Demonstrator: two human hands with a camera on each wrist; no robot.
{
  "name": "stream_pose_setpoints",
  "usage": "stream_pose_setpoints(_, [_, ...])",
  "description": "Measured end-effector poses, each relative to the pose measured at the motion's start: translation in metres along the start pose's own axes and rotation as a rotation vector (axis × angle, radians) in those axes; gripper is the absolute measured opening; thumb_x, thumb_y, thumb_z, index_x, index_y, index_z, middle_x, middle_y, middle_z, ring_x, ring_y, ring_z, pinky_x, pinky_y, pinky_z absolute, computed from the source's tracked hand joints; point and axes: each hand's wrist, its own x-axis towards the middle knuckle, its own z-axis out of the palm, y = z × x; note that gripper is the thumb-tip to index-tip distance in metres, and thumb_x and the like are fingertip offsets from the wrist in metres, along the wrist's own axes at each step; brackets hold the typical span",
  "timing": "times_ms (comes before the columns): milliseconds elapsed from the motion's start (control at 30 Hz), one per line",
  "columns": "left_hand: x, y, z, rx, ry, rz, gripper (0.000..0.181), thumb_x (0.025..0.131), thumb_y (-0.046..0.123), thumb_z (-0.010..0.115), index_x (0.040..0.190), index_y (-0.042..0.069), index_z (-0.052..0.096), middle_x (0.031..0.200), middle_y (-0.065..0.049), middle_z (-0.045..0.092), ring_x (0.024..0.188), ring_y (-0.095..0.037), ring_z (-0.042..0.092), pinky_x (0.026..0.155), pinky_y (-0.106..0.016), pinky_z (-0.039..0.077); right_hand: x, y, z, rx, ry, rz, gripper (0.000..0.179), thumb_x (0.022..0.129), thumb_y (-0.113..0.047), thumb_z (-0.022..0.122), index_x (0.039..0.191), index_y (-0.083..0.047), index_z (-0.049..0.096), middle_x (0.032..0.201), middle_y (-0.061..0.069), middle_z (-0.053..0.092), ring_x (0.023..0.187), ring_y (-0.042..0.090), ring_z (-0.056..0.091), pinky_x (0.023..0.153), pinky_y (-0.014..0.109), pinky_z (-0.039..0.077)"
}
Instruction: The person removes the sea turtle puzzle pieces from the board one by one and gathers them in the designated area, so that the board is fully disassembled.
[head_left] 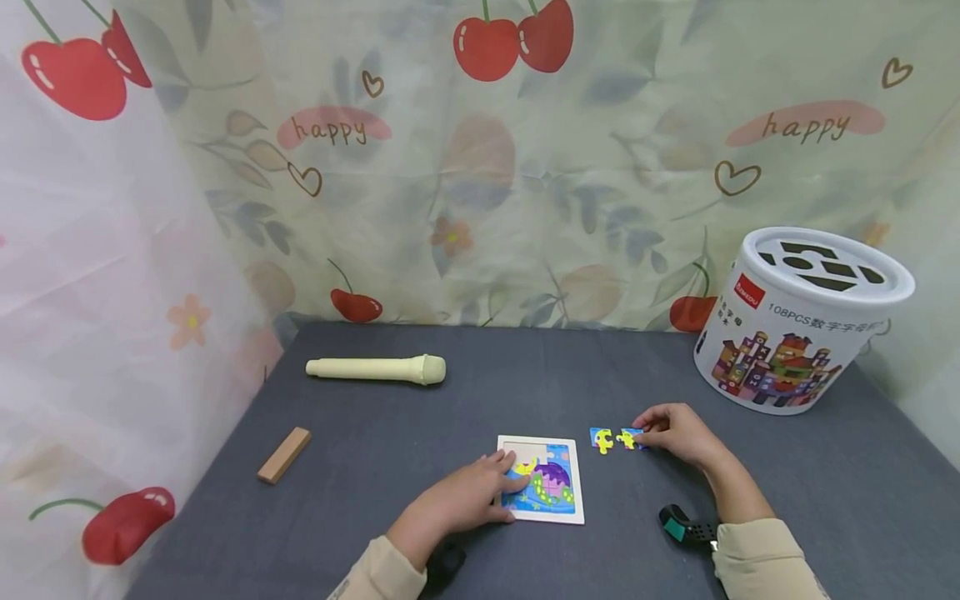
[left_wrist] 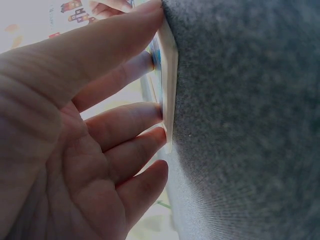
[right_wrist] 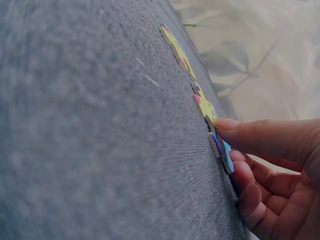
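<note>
A square jigsaw puzzle board (head_left: 542,517) with a pale wooden border lies on the table, part of its picture filled in and its upper left bare. My left hand (head_left: 467,497) rests on its left side, fingers over the picture and thumb along the near edge. In the left wrist view, the fingertips (left_wrist: 156,112) meet the board's border (left_wrist: 170,80). To the right lies a loose yellow-and-blue puzzle piece (head_left: 601,439). Beside it my right hand (head_left: 681,435) pinches another puzzle piece (right_wrist: 221,145) at the tabletop, thumb against it, partly covering it.
A cream toy microphone (head_left: 375,368) lies toward the back left, and a wooden block (head_left: 284,455) at the left. The large white bucket (head_left: 795,333) with a cut-out lid stands at the back right. A patterned cloth (head_left: 525,250) hangs behind the dark table (head_left: 360,433).
</note>
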Motion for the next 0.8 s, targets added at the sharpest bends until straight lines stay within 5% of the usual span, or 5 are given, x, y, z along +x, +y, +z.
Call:
stream_pose_setpoints(400, [0.0004, 0.0001, -0.0004, 0.011, 0.002, -0.009, 0.052, 0.085, 0.033, 0.067, 0.134, 0.028, 0.051, 0.15, -0.006, 0.034, 0.139, -0.027, 0.031, 0.11, -0.044, 0.033, 0.0011, 0.0016, 0.0006, -0.023, 0.009, -0.024, 0.021, 0.082, -0.01, 0.07, 0.094, 0.006, 0.067, 0.079, 0.006, 0.061, 0.066, 0.008, 0.048, 0.057, 0.021, 0.042])
stream_pose_setpoints(800, [-0.0005, 0.0046, -0.0039, 0.073, 0.064, 0.056, 0.052, 0.08, 0.028, 0.073, 0.129, 0.017, 0.058, 0.142, -0.009, 0.046, 0.134, -0.025, 0.04, 0.111, -0.038, 0.031, 0.0036, -0.0005, -0.001, -0.005, 0.089, -0.008, 0.026, 0.083, -0.016, 0.069, 0.098, 0.006, 0.067, 0.083, 0.008, 0.067, 0.066, 0.004, 0.053, 0.058, 0.021, 0.046])
